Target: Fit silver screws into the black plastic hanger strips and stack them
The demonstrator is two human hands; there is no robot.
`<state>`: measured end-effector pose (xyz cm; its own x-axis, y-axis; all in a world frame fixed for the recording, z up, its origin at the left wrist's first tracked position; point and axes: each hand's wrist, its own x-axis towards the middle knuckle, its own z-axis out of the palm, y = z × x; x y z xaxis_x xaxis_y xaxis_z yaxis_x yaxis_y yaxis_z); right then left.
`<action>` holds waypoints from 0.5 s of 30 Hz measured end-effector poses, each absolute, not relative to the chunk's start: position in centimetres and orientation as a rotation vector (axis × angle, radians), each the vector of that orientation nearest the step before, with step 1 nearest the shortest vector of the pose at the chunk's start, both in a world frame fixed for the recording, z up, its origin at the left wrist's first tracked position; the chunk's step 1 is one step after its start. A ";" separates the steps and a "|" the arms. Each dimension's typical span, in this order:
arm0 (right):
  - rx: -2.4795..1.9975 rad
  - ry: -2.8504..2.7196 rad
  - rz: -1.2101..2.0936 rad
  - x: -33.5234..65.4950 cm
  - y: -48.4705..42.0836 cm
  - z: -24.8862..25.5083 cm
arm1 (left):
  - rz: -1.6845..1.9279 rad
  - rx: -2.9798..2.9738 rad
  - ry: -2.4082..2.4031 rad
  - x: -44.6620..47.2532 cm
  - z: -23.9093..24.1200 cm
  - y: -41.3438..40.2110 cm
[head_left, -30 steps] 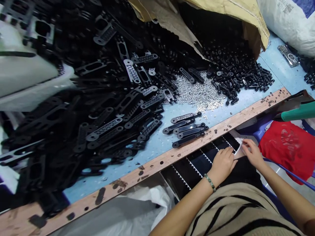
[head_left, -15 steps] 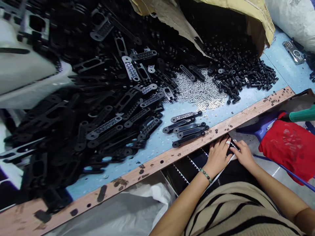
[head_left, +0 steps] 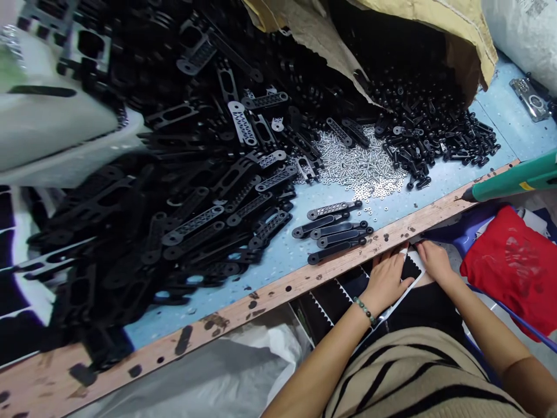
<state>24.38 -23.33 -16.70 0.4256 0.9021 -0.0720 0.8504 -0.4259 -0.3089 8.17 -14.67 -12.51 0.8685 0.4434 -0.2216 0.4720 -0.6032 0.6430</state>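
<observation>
My left hand [head_left: 386, 280] rests on a white-backed sheet of black zigzag strips [head_left: 337, 299] just below the wooden table edge [head_left: 270, 293], its fingers curled onto the sheet's far end. One fingertip carries something white. My right hand [head_left: 434, 261] pinches the same sheet at its right corner, close beside the left hand. A short row of black plastic arms [head_left: 335, 232] lies on the blue tabletop just above both hands. The sheet's far edge is hidden under the table's lip.
A large heap of black plastic arms [head_left: 187, 191] covers the table's left and middle. Silver screws [head_left: 357, 162], small black parts [head_left: 439, 139] and a torn brown sack [head_left: 435, 23] sit at the back. A green tool [head_left: 513, 183], red cloth [head_left: 509, 273] and white bag [head_left: 217, 377] flank me.
Both hands have slid the sheet up and forward, so its far end now sits under the table edge. My right hand has moved from the sheet's white edge to its corner.
</observation>
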 end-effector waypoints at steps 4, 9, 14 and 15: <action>-2.414 -1.470 0.164 27.4 -24.2 -15.7 | -0.007 2.267 0.642 7.8 -11.2 -14.5; -2.281 -1.450 -0.040 27.5 -24.7 -11.4 | 0.108 1.521 0.609 8.5 -8.2 -15.6; -1.672 -1.854 -0.146 22.9 -22.3 -6.3 | 0.190 0.641 0.573 9.2 -4.7 -15.2; -1.590 -1.912 -0.107 22.1 -21.8 -5.4 | 0.276 0.591 0.616 9.0 -4.0 -14.7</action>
<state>22.07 -21.78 -5.38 -0.0622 0.8545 0.5157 0.9068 0.2643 -0.3285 8.96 -14.69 -4.05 0.7871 0.4108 -0.4602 -0.0704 0.8010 0.5945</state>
